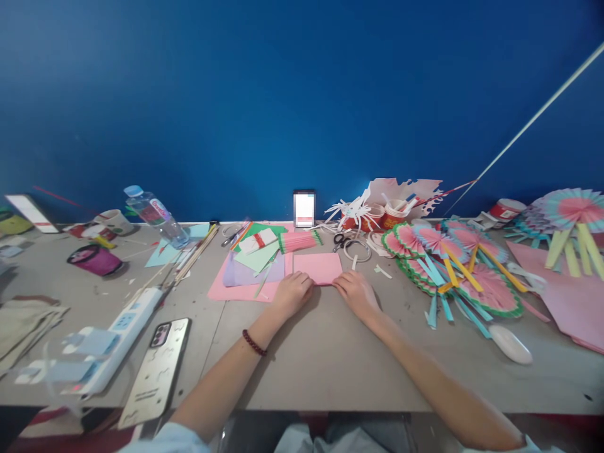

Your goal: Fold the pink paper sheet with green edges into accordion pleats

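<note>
A small pink sheet of paper (317,267) lies flat on the grey table, its near edge looking folded over in a narrow strip. My left hand (295,290) has its fingers closed on the near left corner of that paper. At the near right corner, my right hand (355,290) pinches the same edge. Just left of the sheet, a larger pink sheet (218,290) lies under lilac paper (238,272) and green paper (257,257). A pleated pink strip with green edges (299,241) rests behind my left hand. Scissors (340,241) lie beyond the paper, to the right.
Finished paper fans (476,283) pile up at right, near a white spoon-shaped piece (510,344). A lit phone (304,209) leans on the blue wall. Left are a tilted water bottle (158,217), a power strip (125,340) and another phone (158,371).
</note>
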Motion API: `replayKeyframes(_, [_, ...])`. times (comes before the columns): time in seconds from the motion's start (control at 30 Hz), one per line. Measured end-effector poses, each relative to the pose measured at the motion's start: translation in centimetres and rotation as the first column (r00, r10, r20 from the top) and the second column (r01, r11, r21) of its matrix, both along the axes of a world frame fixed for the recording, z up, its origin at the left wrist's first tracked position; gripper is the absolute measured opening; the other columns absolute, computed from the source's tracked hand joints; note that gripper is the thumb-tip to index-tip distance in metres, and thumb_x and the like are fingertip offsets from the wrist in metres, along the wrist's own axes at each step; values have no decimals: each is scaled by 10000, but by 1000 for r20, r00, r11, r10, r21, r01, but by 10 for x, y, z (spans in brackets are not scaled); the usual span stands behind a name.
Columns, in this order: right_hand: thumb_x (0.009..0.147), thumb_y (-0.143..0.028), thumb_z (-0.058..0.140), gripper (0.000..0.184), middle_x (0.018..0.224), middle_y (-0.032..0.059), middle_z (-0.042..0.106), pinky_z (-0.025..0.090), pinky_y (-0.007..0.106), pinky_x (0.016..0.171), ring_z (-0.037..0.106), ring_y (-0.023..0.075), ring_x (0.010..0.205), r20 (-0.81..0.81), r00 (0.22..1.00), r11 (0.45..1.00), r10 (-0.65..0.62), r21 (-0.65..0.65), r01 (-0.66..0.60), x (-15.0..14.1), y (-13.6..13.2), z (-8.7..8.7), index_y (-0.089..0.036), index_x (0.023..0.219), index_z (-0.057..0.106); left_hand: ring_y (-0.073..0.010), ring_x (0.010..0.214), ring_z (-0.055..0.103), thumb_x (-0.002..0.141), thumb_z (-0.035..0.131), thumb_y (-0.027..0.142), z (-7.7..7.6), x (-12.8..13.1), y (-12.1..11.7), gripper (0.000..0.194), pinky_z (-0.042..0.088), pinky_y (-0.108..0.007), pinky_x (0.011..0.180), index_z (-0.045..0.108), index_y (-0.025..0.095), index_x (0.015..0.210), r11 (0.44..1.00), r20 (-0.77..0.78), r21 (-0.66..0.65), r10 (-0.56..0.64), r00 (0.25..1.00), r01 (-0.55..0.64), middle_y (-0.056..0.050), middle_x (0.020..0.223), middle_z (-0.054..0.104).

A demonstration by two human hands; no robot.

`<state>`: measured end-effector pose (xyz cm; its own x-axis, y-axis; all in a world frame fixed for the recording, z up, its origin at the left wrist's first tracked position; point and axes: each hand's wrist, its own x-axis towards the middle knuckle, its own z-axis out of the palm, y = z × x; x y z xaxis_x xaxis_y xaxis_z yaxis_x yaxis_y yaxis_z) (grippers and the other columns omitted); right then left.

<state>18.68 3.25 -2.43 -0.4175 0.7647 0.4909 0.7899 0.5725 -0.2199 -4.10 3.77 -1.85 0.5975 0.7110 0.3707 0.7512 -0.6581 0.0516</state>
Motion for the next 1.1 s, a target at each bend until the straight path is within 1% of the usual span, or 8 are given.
replayKeyframes(0.17, [953, -203, 548, 197, 882, 65, 750, 460, 327, 816, 643, 204, 867, -15, 1000, 996, -5, -88, 3, -1, -3, 6, -194, 902, 739, -194, 836, 604, 988, 497, 225, 3, -2, -2, 189, 465, -320, 717, 678, 184, 949, 1000, 55, -1, -15, 998, 15, -48, 860, 642])
replayKeyframes(0.27, [941, -256, 576, 169, 947, 76, 747, 492, 340, 864, 658, 209, 927, -141, 990, 986, -7, -168, -17, 4, -2, 10, -197, 954, 734, -196, 824, 595, 1009, 444, 226, 6, -2, -3, 268, 462, -324, 708, 684, 186, 899, 1000, 130, -8, 17, 991, -16, -59, 870, 644])
replayKeyframes(0.37, [926, -293, 583, 181, 986, 75, 743, 520, 331, 867, 676, 201, 950, -303, 952, 966, -32, -254, -48, 10, -1, 14, -202, 960, 736, -199, 851, 601, 1026, 397, 242, 8, -3, -4, 308, 471, -325, 743, 685, 179, 936, 999, 219, -10, 35, 975, -33, -73, 920, 662])
replayKeyframes(0.6, [886, -395, 580, 259, 904, 63, 751, 548, 310, 720, 669, 171, 732, -469, 880, 929, -72, -353, -112, 13, -4, 27, -201, 877, 752, -204, 838, 640, 1029, 405, 282, 7, -4, -3, 316, 496, -340, 743, 692, 185, 939, 1000, 406, 16, 1, 914, -8, -70, 889, 711])
replayKeyframes(0.7, [875, -419, 592, 266, 870, 60, 751, 548, 318, 731, 667, 181, 754, -509, 856, 937, -90, -334, -99, 11, -6, 30, -207, 842, 750, -216, 840, 658, 1008, 471, 325, 11, -4, -4, 276, 521, -363, 756, 709, 194, 961, 1000, 536, -23, 6, 844, 8, -71, 883, 724])
replayKeyframes(0.87, [871, -389, 618, 232, 804, 62, 739, 531, 303, 721, 671, 200, 776, -551, 829, 964, -94, -259, -63, 12, -7, 33, -203, 792, 732, -253, 931, 679, 944, 594, 345, 23, -6, -7, 208, 535, -420, 867, 716, 197, 1025, 985, 733, -155, 65, 677, 73, -84, 977, 743])
replayKeyframes(1.0, [884, -370, 610, 233, 789, 68, 734, 511, 291, 691, 664, 201, 772, -552, 829, 974, -87, -221, -45, 15, -7, 36, -198, 770, 719, -246, 940, 684, 868, 676, 367, 29, -7, -8, 232, 545, -427, 896, 715, 207, 1031, 952, 821, -294, 208, 531, 81, -69, 976, 747])
replayKeyframes(1.1, [890, -363, 605, 241, 777, 68, 731, 510, 301, 713, 662, 200, 761, -545, 835, 978, -77, -204, -43, 16, -7, 37, -190, 764, 717, -243, 931, 693, 805, 718, 389, 28, -8, -6, 311, 552, -428, 898, 711, 180, 1036, 908, 845, -406, 332, 419, 99, -81, 964, 750])
